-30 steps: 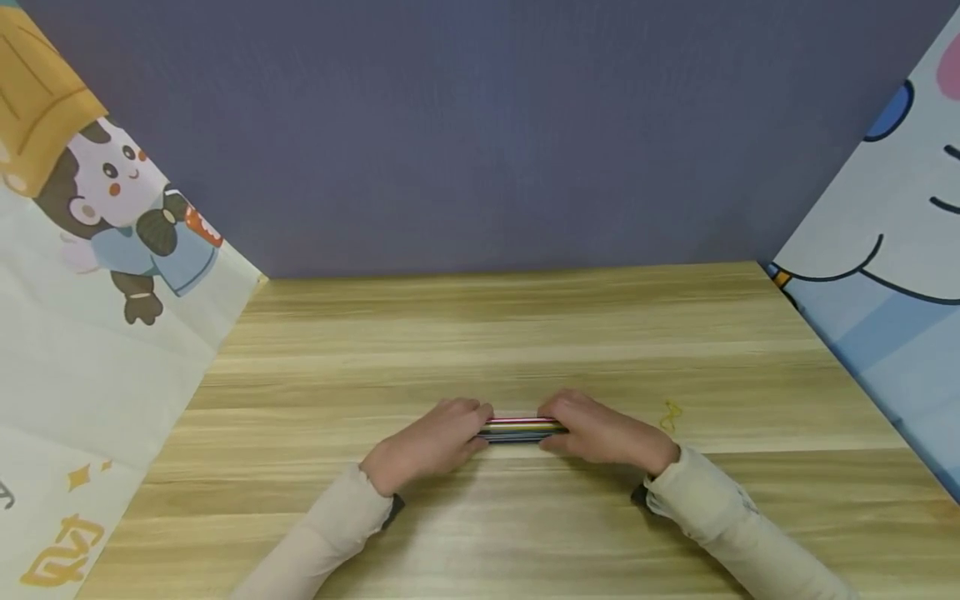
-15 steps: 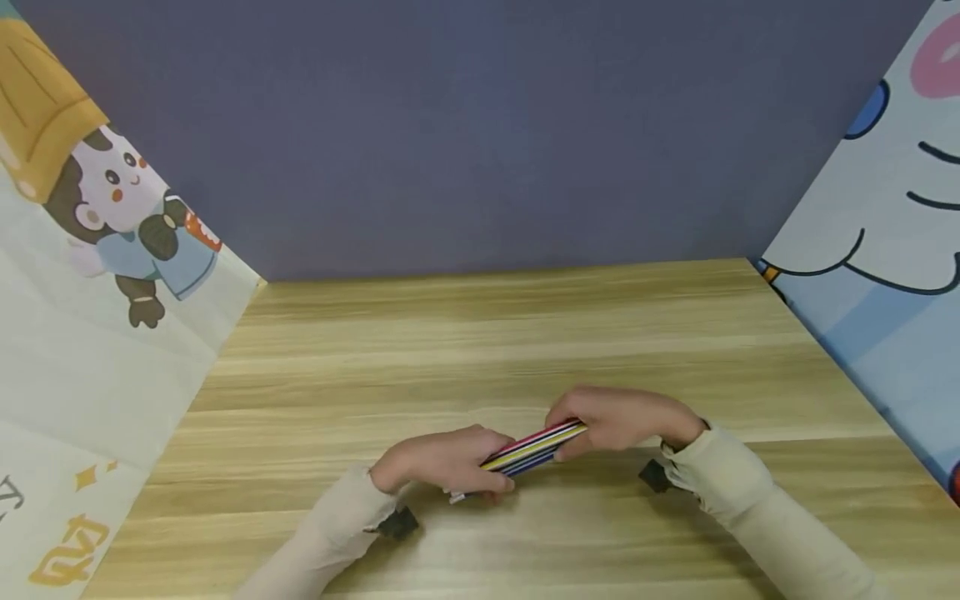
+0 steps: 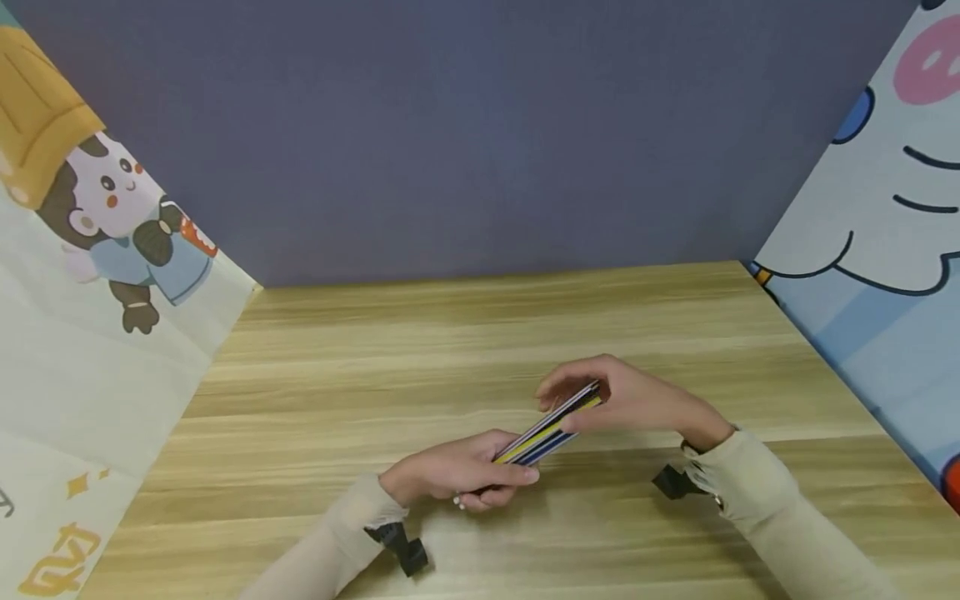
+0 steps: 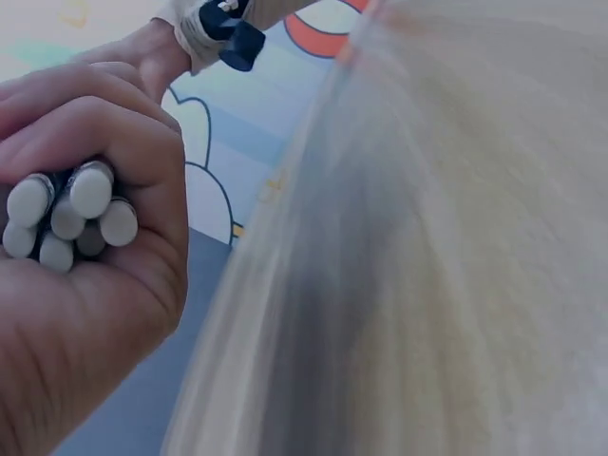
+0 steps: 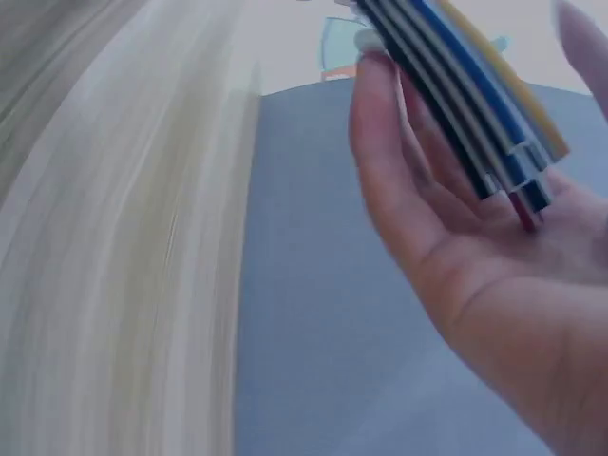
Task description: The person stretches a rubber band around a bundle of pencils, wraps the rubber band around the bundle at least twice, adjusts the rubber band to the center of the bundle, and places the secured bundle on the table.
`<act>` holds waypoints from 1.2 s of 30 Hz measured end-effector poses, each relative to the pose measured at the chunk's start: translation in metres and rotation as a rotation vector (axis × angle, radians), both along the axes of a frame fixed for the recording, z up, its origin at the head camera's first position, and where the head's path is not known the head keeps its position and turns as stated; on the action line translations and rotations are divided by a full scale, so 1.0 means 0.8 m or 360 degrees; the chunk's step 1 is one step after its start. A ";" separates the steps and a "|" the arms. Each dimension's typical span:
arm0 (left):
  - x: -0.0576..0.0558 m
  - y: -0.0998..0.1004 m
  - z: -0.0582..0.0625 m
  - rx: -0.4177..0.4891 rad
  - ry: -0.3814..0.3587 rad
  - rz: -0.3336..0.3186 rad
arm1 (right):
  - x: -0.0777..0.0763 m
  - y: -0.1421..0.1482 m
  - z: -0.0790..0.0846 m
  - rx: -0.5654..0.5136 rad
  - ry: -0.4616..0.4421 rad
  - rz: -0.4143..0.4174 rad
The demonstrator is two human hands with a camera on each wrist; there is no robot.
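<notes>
My left hand (image 3: 465,467) grips a bundle of several pencils (image 3: 551,429) near their lower end, thumb over the top. The bundle slants up to the right above the table, with yellow, blue, black and white stripes. White eraser ends (image 4: 90,190) stick out of the left fist at uneven depths in the left wrist view. My right hand (image 3: 633,400) arches loosely around the upper end, fingers spread from the thumb. In the right wrist view the pencils' flat ends (image 5: 518,176) point at the right palm (image 5: 475,256), with the thumb apart from them.
A wooden table (image 3: 420,350) lies under both hands, with a dark grey panel (image 3: 480,142) upright behind it. Printed cartoon sheets stand at the left (image 3: 120,250) and right (image 3: 885,250). Black camera mounts (image 3: 405,550) hang below the wrists.
Both hands gripped the level bundle by its ends; it has risen and tilted, right end up. The right fingers have loosened. The yellow loop on the table at right is now out of sight.
</notes>
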State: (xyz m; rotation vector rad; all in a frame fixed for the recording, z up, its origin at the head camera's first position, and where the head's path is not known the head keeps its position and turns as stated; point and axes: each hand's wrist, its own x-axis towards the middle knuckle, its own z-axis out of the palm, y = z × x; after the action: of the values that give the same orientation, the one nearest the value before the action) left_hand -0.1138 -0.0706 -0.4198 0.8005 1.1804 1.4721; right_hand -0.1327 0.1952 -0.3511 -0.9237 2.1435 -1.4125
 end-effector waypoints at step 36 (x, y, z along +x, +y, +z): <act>0.002 0.012 0.007 -0.0079 0.0180 0.0388 | 0.012 -0.057 -0.046 -0.0183 0.0386 -0.0660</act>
State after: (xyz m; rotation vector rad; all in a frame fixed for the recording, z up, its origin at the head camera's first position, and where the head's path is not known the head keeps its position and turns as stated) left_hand -0.1123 -0.0612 -0.4145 0.7334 1.4346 1.6045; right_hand -0.1232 0.1497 -0.3881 -0.7494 2.5696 -1.7055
